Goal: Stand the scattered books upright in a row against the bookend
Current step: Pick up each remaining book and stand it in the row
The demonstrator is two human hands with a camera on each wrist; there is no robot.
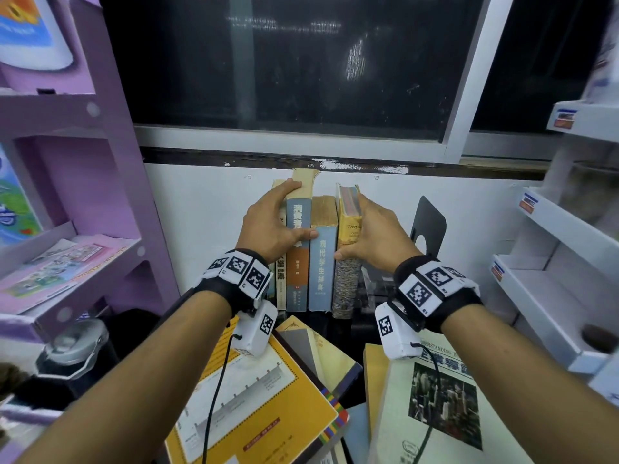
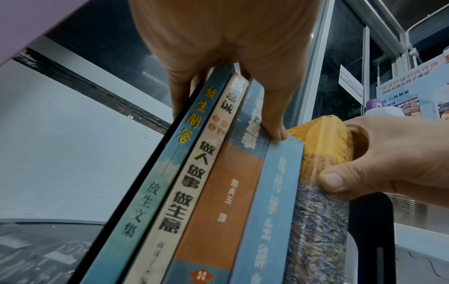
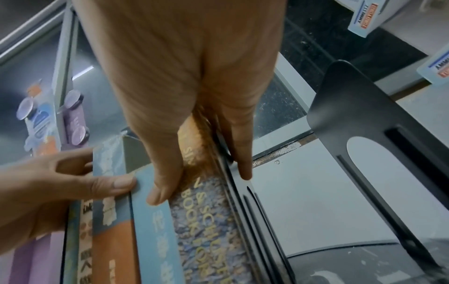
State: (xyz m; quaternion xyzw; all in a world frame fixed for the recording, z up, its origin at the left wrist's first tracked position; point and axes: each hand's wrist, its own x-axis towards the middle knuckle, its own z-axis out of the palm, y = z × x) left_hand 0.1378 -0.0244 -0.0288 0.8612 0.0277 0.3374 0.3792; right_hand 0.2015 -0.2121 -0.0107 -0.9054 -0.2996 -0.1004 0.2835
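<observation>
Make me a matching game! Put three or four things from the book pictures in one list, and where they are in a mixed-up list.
Things:
1. yellow book
2. black bookend
3. big orange book
4. left hand

Places:
A. standing apart, right of the row
B. lying flat in front
C. held by the right hand
D. gripping the row's left side

Pairs: 1-C, 2-A, 3-B, 4-D

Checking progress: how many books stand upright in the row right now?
5, left to right: thin blue book, white book, blue-and-orange book, light blue book, yellow-topped book. The left hand may hide another.
</observation>
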